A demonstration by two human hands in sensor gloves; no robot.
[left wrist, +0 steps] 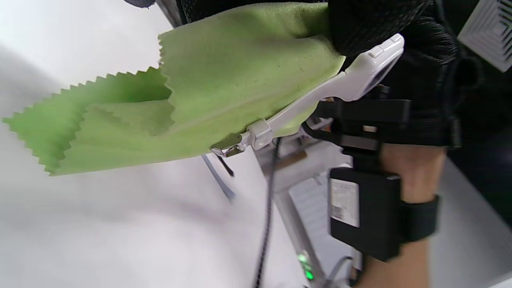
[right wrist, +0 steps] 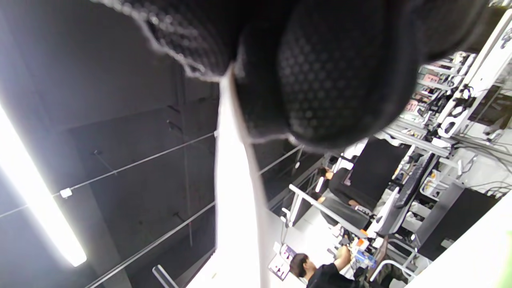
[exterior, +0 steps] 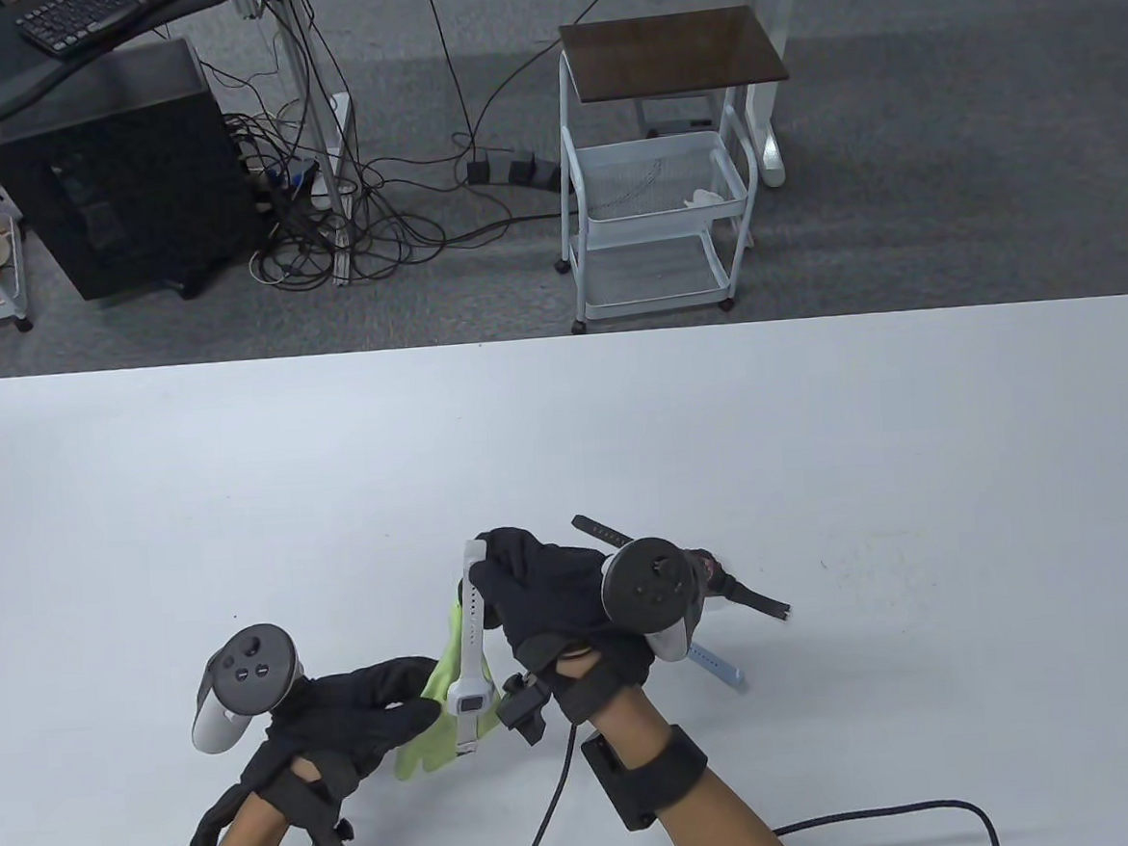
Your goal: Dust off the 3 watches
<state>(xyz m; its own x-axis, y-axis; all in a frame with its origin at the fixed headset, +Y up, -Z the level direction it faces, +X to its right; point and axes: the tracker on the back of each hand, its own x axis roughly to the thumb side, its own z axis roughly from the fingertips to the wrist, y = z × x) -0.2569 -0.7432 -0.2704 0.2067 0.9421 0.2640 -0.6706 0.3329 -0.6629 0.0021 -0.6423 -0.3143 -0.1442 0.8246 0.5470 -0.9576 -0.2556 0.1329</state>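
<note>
Right hand [exterior: 547,598] grips the white watch [exterior: 468,642] by its upper strap, lifted off the tabletop [exterior: 817,444]. Left hand [exterior: 362,712] pinches the green cloth [exterior: 439,702] against its case. Black watch [exterior: 730,590] and blue-strapped watch [exterior: 718,665] lie behind the right hand.

1. Past the table's [exterior: 814,405] far edge there's a white rolling cart [exterior: 658,175] with a dark brown top and two wire baskets.
2. Off to the far left sits a black computer tower [exterior: 117,174], with a keyboard [exterior: 101,13] on a dark desk above it.
3. A big tangle of cables [exterior: 337,217] and a power strip [exterior: 513,171] lie on the grey carpet between tower and cart.
4. The right wrist view catches a ceiling strip light [right wrist: 38,188] and a person in black [right wrist: 320,272] at a far workbench.
</note>
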